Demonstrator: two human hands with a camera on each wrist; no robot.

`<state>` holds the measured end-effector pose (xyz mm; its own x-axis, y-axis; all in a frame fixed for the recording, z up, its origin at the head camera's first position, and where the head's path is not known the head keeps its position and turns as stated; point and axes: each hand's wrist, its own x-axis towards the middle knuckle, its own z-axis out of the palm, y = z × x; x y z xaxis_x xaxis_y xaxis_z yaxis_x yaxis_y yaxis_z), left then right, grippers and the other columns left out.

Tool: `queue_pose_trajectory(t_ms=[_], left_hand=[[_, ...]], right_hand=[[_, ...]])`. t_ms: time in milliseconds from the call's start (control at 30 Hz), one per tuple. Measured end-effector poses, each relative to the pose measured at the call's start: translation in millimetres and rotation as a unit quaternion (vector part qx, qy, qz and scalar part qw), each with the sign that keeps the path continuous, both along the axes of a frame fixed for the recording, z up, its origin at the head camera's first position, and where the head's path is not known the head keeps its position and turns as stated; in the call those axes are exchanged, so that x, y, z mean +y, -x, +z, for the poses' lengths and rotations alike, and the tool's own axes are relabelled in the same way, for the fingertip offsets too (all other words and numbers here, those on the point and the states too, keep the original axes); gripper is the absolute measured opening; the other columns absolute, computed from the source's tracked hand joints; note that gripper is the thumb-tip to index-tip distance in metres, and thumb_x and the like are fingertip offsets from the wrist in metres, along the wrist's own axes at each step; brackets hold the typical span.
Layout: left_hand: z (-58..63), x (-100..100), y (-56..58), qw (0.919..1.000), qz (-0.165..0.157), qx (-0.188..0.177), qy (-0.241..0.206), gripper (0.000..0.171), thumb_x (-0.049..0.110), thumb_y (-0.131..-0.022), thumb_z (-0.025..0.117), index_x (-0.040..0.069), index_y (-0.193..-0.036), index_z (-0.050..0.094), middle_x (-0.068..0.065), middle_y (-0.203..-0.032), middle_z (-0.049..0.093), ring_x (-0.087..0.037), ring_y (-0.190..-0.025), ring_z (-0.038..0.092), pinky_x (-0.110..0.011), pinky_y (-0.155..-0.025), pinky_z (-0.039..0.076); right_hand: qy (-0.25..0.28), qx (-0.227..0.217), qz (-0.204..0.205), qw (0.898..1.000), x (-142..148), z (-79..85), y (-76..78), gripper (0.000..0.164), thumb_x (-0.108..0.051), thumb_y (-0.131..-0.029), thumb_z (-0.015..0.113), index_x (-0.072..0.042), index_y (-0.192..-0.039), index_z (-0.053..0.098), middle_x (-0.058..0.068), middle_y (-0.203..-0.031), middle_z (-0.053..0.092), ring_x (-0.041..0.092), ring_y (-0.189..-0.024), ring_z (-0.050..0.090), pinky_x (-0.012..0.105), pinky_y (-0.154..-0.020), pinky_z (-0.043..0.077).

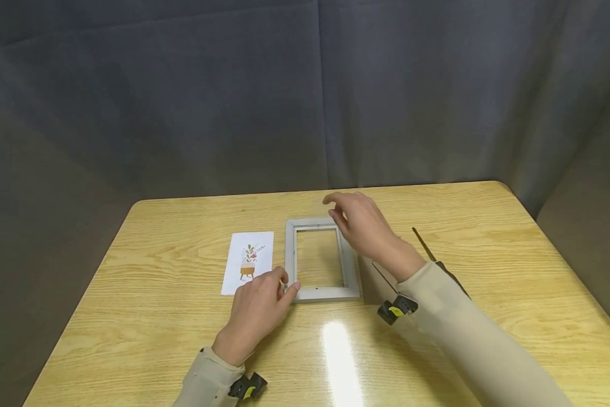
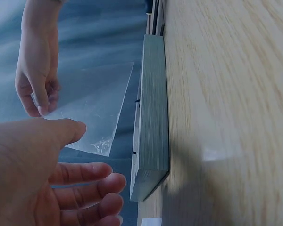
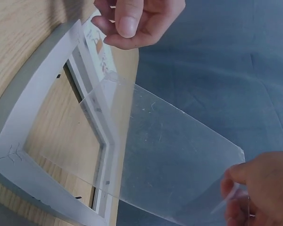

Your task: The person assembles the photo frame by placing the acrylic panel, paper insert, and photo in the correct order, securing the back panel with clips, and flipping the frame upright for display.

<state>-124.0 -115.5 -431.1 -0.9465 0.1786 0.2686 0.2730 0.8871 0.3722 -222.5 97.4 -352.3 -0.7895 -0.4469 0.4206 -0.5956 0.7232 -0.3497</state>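
Observation:
A clear plastic sheet [image 3: 160, 146] hangs tilted above a pale grey picture frame [image 1: 353, 277], which lies flat on the table. My right hand [image 1: 363, 226] pinches the sheet by one edge, over the frame's far right side. The sheet's opposite edge slopes down toward the frame opening; it hardly shows in the head view. Beside the frame's near left corner is my left hand [image 1: 261, 305], its fingers loosely bent with nothing held. Whether those fingers touch the frame or sheet I cannot tell. Small dark tabs show along the frame's inner edge.
Left of the frame lies a white card [image 1: 230, 274] with a printed potted plant. To the right, partly hidden under my right forearm, are a brown panel [image 1: 376, 285] and a thin dark strip [image 1: 424, 244]. A grey curtain [image 1: 233, 113] stands behind the wooden table [image 1: 157, 271].

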Motion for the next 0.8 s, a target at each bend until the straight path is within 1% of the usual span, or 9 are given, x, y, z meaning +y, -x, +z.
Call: queue_pose_trajectory(t_ms=[200,467,667,800], left_hand=[[-0.6,-1.3,-0.8,1.0,0.0,-0.002,0.001,0.032,0.044,-0.087,0.059,0.013,-0.084,0.063,0.013,-0.055,0.044,-0.006,-0.044,0.04,-0.026,-0.04,0.034],[-0.4,-1.7,-0.4,1.0,0.003,0.004,0.0,0.029,0.042,-0.088,0.058,0.014,-0.083,0.063,0.012,-0.055,0.044,-0.006,-0.045,0.04,-0.027,-0.04,0.034],[-1.2,-1.1,0.4,1.0,0.004,0.006,0.003,0.027,0.041,-0.089,0.058,0.015,-0.082,0.061,0.012,-0.055,0.044,-0.006,-0.044,0.04,-0.027,-0.039,0.033],[-1.6,-1.1,1.2,1.0,0.004,0.007,0.001,0.027,0.041,-0.088,0.059,0.015,-0.082,0.061,0.012,-0.056,0.045,-0.006,-0.045,0.04,-0.027,-0.04,0.033]], right_hand=[[-0.014,0.005,0.011,1.0,-8.3,-3.4,3.6,0.023,-0.012,-0.092,0.055,-0.007,-0.113,0.064,0.004,-0.089,0.067,0.016,-0.078,0.057,0.035,-0.075,0.045],[-0.028,0.021,0.031,0.999,-11.4,-9.0,8.3,0.023,-0.008,-0.092,0.055,-0.005,-0.112,0.065,0.007,-0.103,0.069,0.022,-0.088,0.061,0.038,-0.081,0.046],[-0.046,0.03,0.045,0.998,-13.4,-14.4,10.5,0.023,-0.007,-0.091,0.056,-0.006,-0.111,0.065,0.007,-0.098,0.07,0.022,-0.084,0.06,0.038,-0.076,0.046],[-0.055,0.028,0.047,0.997,-16.0,-17.4,11.4,0.022,-0.007,-0.09,0.056,-0.007,-0.11,0.066,0.006,-0.095,0.07,0.022,-0.082,0.059,0.038,-0.075,0.046]])
